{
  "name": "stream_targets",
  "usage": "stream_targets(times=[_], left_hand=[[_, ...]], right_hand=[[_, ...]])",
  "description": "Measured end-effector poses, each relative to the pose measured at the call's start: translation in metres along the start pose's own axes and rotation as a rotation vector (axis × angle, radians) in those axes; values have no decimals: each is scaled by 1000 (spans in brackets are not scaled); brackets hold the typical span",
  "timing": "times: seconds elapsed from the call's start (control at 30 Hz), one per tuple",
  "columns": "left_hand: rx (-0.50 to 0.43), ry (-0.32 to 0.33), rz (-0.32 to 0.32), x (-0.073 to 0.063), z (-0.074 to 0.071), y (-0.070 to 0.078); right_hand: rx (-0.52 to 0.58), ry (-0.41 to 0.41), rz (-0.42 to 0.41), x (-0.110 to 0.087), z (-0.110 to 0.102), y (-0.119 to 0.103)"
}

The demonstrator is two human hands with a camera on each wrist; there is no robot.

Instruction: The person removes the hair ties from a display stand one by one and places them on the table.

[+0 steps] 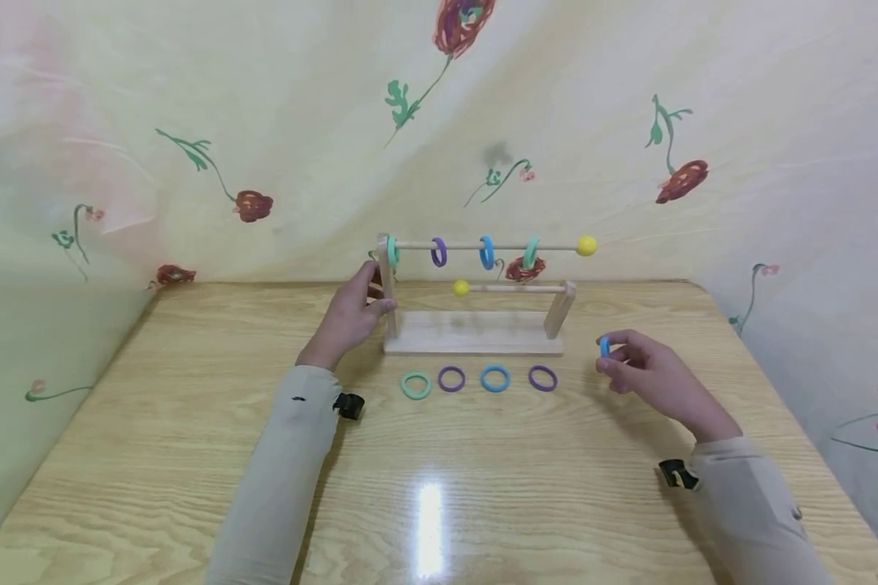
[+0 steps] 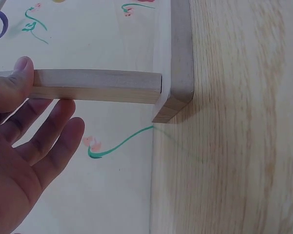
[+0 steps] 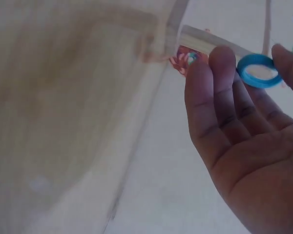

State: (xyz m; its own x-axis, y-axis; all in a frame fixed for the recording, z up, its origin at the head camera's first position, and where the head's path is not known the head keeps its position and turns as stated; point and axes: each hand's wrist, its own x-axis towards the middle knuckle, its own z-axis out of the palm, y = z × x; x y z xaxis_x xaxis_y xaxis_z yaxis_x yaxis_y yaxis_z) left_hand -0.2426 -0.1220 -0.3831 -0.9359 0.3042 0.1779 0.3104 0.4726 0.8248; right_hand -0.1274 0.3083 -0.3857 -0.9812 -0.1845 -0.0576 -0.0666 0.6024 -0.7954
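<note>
My left hand (image 1: 351,313) holds the left post (image 2: 97,87) of a wooden stand (image 1: 475,331), thumb on one side and fingers on the other. To the right of the stand, my right hand (image 1: 647,370) pinches a blue ring (image 3: 259,71) between thumb and fingers, above the table. The stand's long upper rod (image 1: 461,246) carries a green ring (image 1: 393,253) by the post, then a purple ring (image 1: 439,253), a blue ring (image 1: 487,253) and another green ring (image 1: 531,253). A yellow ball (image 1: 587,245) caps its right end.
A shorter lower rod (image 1: 515,288) with a yellow ball tip (image 1: 461,288) extends from the right post (image 1: 560,310). In front of the base lie a green ring (image 1: 415,386), a purple ring (image 1: 451,379), a blue ring (image 1: 495,379) and another purple ring (image 1: 543,378). Flowered cloth (image 1: 322,122) hangs behind.
</note>
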Motion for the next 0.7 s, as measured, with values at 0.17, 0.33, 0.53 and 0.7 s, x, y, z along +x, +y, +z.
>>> stream_targets(times=[0.17,0.33,0.53,0.7], left_hand=[[-5,-1,-5,-1,1,0],[2,1,-10,-3,1,0],[6,3,-9,-5,1,1],[-1,-1,6,-6,0,2]], right_hand=[[-57,-85,-7,-6,12,1],[-243,-167,-19,-9,24,-1],[-383,-182,-54,-13,35,-3],[-414,-173,-39,-15,40,-2]])
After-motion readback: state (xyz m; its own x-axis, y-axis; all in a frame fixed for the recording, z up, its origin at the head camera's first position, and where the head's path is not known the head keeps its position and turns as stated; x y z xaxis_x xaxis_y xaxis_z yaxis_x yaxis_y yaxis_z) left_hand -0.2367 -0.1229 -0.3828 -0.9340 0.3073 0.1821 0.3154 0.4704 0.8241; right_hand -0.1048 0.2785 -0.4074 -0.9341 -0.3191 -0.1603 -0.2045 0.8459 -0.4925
